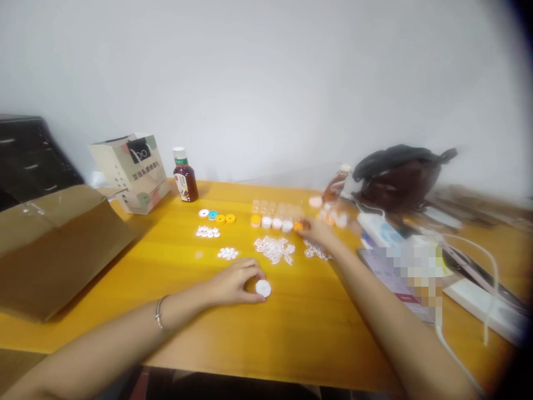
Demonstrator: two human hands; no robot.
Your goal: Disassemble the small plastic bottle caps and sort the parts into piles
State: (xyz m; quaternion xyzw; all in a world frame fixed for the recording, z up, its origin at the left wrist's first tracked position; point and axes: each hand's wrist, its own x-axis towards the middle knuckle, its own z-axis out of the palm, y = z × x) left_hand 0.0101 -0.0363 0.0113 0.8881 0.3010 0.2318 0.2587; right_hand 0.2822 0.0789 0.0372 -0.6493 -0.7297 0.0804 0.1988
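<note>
My left hand (pixel 239 282) rests near the middle of the table, its thumb and fingers curled round a small white round piece (pixel 263 288) with a faceted-looking top. Farther off, my right hand (pixel 318 230) reaches into a row of small round caps and is blurred. Its fingertips touch or overlap an orange cap (pixel 297 226); whether they grip it I cannot tell. Left of it in the row are white caps (pixel 276 224) and another orange cap (pixel 255 221). Behind them stand clear, pale-orange small containers (pixel 270 208). Flat translucent pieces (pixel 275 250) lie between my hands.
At left are a cardboard box (pixel 62 250), a paper bag (pixel 137 172) and a dark bottle (pixel 185 178). Coloured rings (pixel 225 219) and small white pieces (pixel 227 254) lie in groups. At right sit another bottle (pixel 334 186), a dark bag (pixel 395 178) and a power strip (pixel 483 305) with cables.
</note>
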